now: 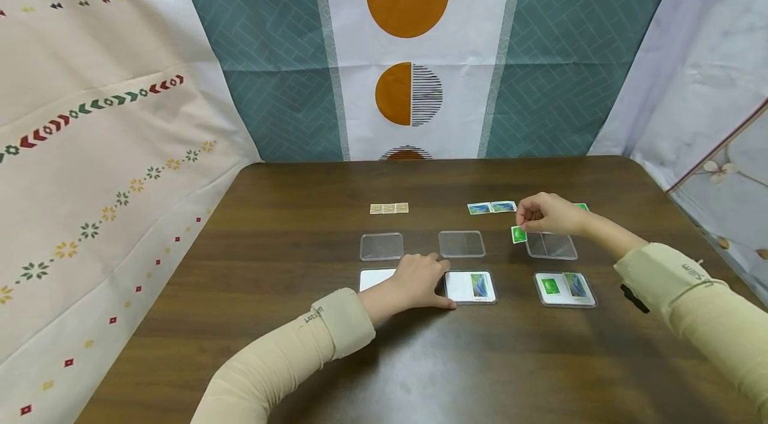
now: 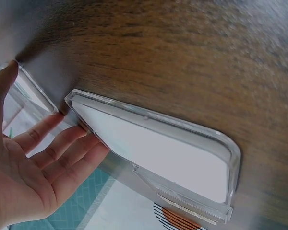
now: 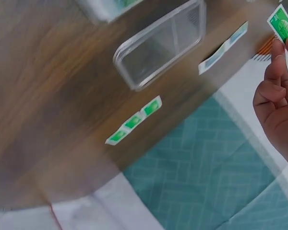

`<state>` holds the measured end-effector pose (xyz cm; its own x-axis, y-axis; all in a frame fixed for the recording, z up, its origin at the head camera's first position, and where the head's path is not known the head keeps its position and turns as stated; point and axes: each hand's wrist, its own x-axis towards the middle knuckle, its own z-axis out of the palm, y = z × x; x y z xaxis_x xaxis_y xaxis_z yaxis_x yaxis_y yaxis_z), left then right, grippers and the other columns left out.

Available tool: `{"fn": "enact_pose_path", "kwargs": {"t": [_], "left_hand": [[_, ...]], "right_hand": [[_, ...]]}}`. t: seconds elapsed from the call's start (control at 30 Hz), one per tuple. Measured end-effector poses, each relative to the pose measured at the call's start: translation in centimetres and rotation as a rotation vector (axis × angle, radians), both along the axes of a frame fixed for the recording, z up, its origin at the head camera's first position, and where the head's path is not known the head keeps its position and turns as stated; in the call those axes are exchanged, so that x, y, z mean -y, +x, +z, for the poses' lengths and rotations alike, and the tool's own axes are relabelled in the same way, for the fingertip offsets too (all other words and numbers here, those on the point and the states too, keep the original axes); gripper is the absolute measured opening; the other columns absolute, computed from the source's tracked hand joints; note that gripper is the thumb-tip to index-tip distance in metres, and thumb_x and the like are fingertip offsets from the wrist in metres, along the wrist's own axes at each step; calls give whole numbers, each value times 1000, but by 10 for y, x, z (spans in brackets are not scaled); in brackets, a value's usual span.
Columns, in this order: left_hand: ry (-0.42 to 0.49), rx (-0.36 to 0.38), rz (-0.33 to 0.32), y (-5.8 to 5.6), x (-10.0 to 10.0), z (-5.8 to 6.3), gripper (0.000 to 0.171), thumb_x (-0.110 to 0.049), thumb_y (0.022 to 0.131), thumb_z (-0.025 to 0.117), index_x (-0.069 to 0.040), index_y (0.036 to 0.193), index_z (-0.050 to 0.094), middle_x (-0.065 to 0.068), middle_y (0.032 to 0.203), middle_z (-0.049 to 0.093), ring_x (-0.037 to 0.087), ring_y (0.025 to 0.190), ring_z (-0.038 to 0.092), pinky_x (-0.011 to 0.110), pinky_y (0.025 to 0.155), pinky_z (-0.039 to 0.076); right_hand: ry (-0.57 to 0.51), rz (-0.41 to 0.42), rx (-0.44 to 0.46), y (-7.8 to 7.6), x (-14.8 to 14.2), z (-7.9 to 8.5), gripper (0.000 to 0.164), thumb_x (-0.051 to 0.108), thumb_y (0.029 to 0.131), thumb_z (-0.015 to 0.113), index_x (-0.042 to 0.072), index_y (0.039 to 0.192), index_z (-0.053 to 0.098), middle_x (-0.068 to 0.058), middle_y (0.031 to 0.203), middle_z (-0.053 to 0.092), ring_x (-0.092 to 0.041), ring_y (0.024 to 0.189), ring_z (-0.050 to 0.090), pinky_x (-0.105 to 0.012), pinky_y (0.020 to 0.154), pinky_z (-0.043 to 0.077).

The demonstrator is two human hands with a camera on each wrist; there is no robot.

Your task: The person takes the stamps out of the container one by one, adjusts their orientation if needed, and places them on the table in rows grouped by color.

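Head view: a teal-and-white cloth (image 1: 282, 31) hung at twelve o'clock beyond the brown table (image 1: 270, 251). The left hand (image 1: 414, 282) lay at nine o'clock of the middle case (image 1: 459, 287), thumb and forefinger spread wide along its left end; whether they pressed it, I could not tell. The right hand (image 1: 550, 214) was between one and two, fingertips in a narrow pinch. The white left case (image 1: 373, 277) sat farther out at nine, the right case (image 1: 562, 289) at three, bearing two stamps (image 1: 550, 287). Clear covers lay beyond: left lid (image 1: 381, 247) at ten, middle lid (image 1: 461, 245) at twelve, right lid (image 1: 552, 248) at two. Past these were a beige strip (image 1: 389, 209) between ten and eleven, a green strip (image 3: 133, 120) at two, and a blue pair (image 1: 503, 207) just after twelve. The middle case held a blue stamp (image 1: 480, 285) at three, bare white at nine. Smallest, a single green stamp (image 1: 519, 235) hung in the right hand's pinch.

Carrying that stamp looked like the step in hand; next probably called for bringing it toward seven and lowering it flat onto the bare half.
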<state>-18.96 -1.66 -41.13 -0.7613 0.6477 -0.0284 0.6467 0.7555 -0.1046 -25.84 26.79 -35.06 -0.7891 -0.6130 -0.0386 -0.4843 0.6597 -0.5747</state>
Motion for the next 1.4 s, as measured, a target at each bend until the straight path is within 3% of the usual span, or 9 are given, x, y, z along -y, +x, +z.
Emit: {"fn": "enact_pose_path", "kwargs": {"t": [0.33, 0.77, 1.17, 1.4], "left_hand": [[-9, 4, 12, -1, 2, 3, 66, -69, 70, 65, -18, 112, 63, 0, 101, 67, 16, 76, 66, 26, 56, 47], [-14, 5, 25, -3, 5, 5, 67, -68, 72, 65, -18, 115, 63, 1, 102, 67, 15, 73, 65, 26, 55, 47], [-9, 15, 34, -4, 3, 6, 63, -68, 70, 66, -19, 110, 63, 1, 104, 67, 17, 79, 66, 28, 59, 49], [-21, 27, 28, -1, 0, 2, 64, -69, 70, 65, -20, 111, 62, 0, 107, 67, 17, 80, 66, 27, 60, 49]], "right_hand": [[109, -91, -87, -25, -15, 11, 10, -2, 82, 66, 6, 77, 62, -3, 72, 63, -6, 65, 52, -23, 62, 44], [200, -118, -78, -61, -26, 12, 6, -2, 82, 62, 1, 77, 61, -8, 70, 63, -10, 62, 49, -29, 63, 40], [186, -186, -59, -72, -40, -4, 5, -2, 80, 63, -1, 76, 60, -3, 67, 60, -12, 62, 48, -29, 61, 39], [193, -224, -47, -68, -47, -17, 4, -2, 80, 64, -1, 77, 61, -2, 68, 62, -12, 63, 50, -29, 63, 41]]}}
